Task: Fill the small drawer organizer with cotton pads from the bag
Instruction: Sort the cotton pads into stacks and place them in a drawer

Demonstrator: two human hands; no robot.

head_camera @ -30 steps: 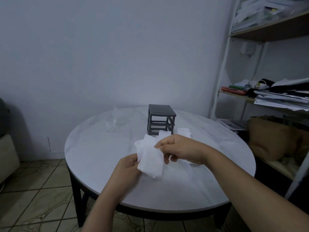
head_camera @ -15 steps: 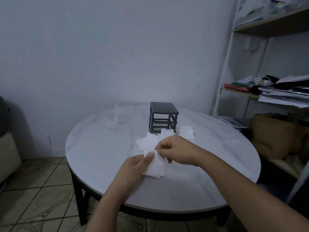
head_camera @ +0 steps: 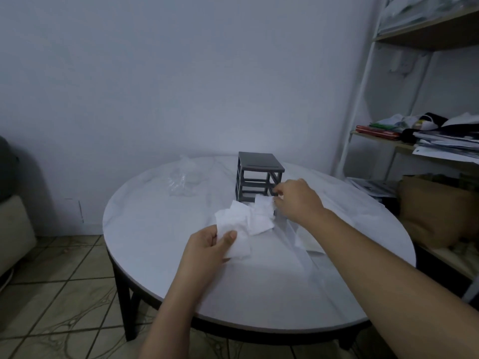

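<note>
With the left hand (head_camera: 207, 251) pinching spare cotton pads (head_camera: 242, 251), the right hand (head_camera: 298, 200) grips one pad (head_camera: 263, 203) at the gray drawer organizer's (head_camera: 259, 174) lower opening; sliding it in flat seems next.

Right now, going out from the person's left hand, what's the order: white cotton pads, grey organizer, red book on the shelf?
1. Cotton pads: pinched in the left hand itself, near side of the table.
2. Grey organizer: farther back, mid-table.
3. Red book: far right, on the shelf.
</note>
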